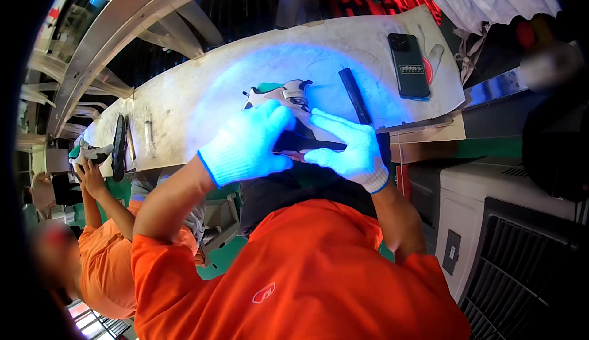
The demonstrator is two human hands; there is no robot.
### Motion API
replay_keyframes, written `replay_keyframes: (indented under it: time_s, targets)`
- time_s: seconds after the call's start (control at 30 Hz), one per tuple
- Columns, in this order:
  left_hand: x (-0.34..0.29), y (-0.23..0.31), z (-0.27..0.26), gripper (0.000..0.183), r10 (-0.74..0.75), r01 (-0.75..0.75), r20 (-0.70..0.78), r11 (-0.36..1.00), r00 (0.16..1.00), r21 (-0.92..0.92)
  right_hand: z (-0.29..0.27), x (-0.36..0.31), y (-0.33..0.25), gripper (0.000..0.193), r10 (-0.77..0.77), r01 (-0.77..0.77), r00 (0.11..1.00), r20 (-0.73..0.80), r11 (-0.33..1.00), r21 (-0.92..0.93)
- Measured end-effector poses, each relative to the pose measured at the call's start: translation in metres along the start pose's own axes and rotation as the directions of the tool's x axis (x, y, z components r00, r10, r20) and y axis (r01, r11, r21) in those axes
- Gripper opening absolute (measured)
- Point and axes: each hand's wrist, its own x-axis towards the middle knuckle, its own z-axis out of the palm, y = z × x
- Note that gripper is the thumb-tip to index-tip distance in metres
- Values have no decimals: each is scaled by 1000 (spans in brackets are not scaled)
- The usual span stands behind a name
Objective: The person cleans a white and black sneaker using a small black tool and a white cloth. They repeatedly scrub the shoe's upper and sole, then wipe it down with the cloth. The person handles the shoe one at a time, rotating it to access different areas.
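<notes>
A shoe point(299, 132) with a dark body, a pale, patterned upper end and a green patch lies across the near edge of the table, lit by blue light. My left hand point(251, 145), in a white knit glove, is closed over its left side. On the other side my right hand point(348, 148), gloved alike, grips the dark part between thumb and forefinger. Both hands hide much of the shoe. Just right of it lies a black, narrow bar-shaped tool point(354, 96), which neither hand touches.
A dark phone point(408, 64) and a round red item point(427, 70) lie on the table's point(175, 104) right end. At far left, a co-worker's hands point(91, 178) are by another shoe, near a dark sole point(119, 146). A grey machine housing point(485, 205) stands at right.
</notes>
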Motion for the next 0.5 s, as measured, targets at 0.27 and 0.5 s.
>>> replay_keyframes:
  time_s: [0.27, 0.5]
  targets:
    - [-7, -4, 19, 49, 136, -98, -98, 943, 986, 318, 0, 1, -6, 72, 89, -89, 996, 26, 996, 23]
    - [1, -16, 18, 46, 63, -51, -133, 995, 989, 88, -3, 5, -12, 72, -7, 11, 999, 44, 995, -95]
